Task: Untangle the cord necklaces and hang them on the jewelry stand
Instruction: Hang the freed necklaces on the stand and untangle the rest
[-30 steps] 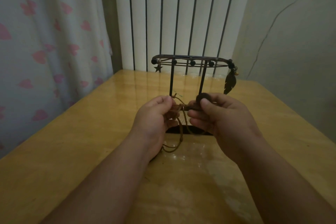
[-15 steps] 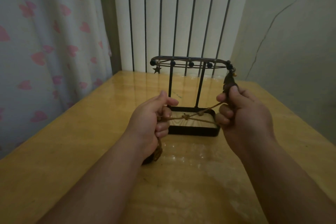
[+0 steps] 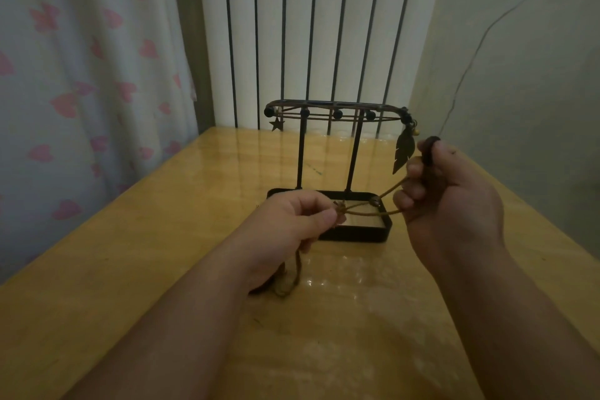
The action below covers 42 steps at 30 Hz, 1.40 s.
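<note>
A black jewelry stand (image 3: pixel 354 234) with a tray base and a knobbed top bar stands on the table. A cord necklace with a star pendant (image 3: pixel 276 124) and a feather pendant (image 3: pixel 403 153) lies along the bar. A brown cord necklace (image 3: pixel 367 212) is stretched in front of the base between my hands. My left hand (image 3: pixel 292 227) pinches a knot of it, and a loop hangs under that hand to the table. My right hand (image 3: pixel 448 198) grips the other end, with a dark pendant at the thumb.
The yellow wooden table (image 3: pixel 162 237) meets a white radiator (image 3: pixel 311 26) at its far edge. A curtain with pink hearts (image 3: pixel 81 75) hangs along the left side. A grey wall closes the right side.
My hands went from close together to wide apart, pulling the cord taut. In the last half second my right hand rose slightly toward the feather pendant, and my left hand pinches the knot.
</note>
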Tool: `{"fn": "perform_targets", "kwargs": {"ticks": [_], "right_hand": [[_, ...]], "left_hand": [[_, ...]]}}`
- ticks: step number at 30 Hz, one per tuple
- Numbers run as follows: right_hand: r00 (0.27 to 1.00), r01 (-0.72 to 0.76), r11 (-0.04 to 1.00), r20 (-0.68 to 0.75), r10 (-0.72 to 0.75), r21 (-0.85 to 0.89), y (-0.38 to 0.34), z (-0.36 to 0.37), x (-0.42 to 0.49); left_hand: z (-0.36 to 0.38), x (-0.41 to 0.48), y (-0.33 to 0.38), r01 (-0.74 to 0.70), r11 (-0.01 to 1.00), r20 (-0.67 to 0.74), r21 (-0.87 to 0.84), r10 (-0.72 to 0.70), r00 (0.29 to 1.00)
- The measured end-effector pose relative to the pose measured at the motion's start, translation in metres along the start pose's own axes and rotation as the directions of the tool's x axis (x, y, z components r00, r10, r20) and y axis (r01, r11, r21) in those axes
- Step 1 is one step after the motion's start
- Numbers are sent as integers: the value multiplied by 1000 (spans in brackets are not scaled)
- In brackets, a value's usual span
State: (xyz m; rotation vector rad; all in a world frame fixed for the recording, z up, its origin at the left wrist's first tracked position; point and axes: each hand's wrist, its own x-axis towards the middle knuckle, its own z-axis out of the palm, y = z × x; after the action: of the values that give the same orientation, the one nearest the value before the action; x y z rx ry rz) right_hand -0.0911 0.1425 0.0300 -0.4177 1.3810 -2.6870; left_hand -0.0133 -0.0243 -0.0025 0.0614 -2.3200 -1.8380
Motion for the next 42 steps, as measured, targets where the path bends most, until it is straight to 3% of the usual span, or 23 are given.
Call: {"fn": "perform_targets", "kwargs": {"ticks": [5, 9, 18, 22, 25, 27, 30, 33, 42], "right_hand": [[993, 80, 953, -54, -100, -291, -1, -1, -2], [982, 100, 832, -81, -171, -546, 0, 3, -4], [988, -10, 789, -129, -88, -614, 3, -1, 0], [990, -85, 783, -139, -2, -616, 8, 1, 2], [993, 46, 635, -34, -113, -771, 10, 0, 2], [992, 118, 646, 57, -116, -754, 8, 2, -1], [982, 135, 695, 191, 3, -707, 6, 8, -6], [953, 192, 679, 301, 44, -709, 8, 10, -9], [950, 235, 604, 310, 22, -762, 12, 11, -9]], "left_hand": [[-2, 1, 0, -126, 968, 9, -217, 131, 991], [-2, 1, -1, -140, 948, 61, -285, 164, 985], [-3, 1, -1, -146, 919, 115, -366, 201, 973], [-1, 2, 0, -149, 923, 50, -356, 178, 983], [3, 4, -2, -134, 935, -33, -328, 130, 991], [6, 6, -2, -110, 940, -84, -324, 87, 993], [7, 8, -2, -82, 936, -123, -342, 42, 991], [6, 7, -2, -75, 941, -122, -330, 36, 992], [7, 4, 0, -93, 956, -103, -277, 67, 992]]}}
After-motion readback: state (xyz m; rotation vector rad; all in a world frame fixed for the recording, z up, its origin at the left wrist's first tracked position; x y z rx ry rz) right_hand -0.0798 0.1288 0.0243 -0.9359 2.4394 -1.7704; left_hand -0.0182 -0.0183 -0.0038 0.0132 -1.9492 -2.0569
